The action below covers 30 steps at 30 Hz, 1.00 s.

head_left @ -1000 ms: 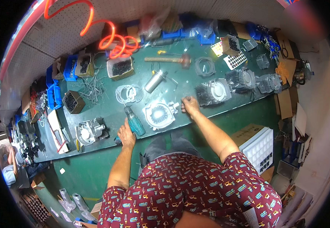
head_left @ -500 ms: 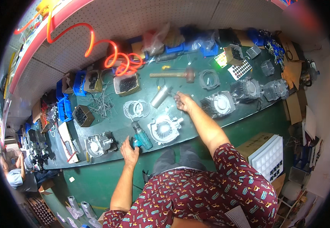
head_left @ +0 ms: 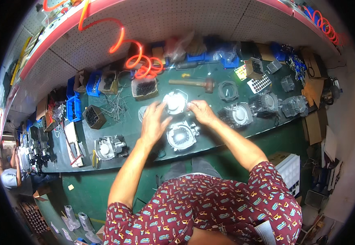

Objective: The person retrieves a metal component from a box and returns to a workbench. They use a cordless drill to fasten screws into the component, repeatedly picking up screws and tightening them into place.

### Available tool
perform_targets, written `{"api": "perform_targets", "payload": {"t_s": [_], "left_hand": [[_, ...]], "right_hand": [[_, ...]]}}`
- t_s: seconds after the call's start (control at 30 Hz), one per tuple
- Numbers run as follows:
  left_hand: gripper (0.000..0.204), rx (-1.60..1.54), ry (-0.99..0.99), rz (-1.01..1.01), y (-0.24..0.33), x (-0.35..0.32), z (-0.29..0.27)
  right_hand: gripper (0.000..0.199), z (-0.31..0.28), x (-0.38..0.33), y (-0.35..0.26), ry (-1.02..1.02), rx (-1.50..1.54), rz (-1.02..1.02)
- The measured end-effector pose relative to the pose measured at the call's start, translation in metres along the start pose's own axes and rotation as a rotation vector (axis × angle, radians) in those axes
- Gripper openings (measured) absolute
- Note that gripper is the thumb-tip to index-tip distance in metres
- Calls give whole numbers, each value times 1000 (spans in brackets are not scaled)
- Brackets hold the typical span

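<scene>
The round, silver metal cover (head_left: pixel 175 103) (grasped edgewise by the fingers of left hand (head_left: pixel 153 121) and right hand (head_left: pixel 203 113)) is best kept level.

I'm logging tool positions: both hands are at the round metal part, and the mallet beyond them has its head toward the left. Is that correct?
Not quite: the head view shows the mallet with its head toward the right. The left hand and right hand are at the round metal part.
</scene>
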<state>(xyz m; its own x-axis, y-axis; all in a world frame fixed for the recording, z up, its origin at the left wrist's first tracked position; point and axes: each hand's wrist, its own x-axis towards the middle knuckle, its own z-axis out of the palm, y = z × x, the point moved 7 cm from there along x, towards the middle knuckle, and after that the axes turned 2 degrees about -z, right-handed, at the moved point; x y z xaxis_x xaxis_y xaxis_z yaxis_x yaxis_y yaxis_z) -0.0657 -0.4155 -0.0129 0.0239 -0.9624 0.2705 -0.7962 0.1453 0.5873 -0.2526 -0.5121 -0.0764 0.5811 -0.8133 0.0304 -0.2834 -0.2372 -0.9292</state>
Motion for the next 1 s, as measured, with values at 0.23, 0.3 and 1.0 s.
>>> {"api": "perform_targets", "payload": {"t_s": [0.23,0.3,1.0], "left_hand": [[54,75,-104,-143,53,-5,-39],[50,67,-12,-118,63,-19,-59],[54,265,96,-577,102,-86,24]], "right_hand": [[33,-4,-12,-98,-301,7,-204],[38,0,-13,-121,-410,-65,-240],[38,34,40,-46,-894,-81,-352]]}}
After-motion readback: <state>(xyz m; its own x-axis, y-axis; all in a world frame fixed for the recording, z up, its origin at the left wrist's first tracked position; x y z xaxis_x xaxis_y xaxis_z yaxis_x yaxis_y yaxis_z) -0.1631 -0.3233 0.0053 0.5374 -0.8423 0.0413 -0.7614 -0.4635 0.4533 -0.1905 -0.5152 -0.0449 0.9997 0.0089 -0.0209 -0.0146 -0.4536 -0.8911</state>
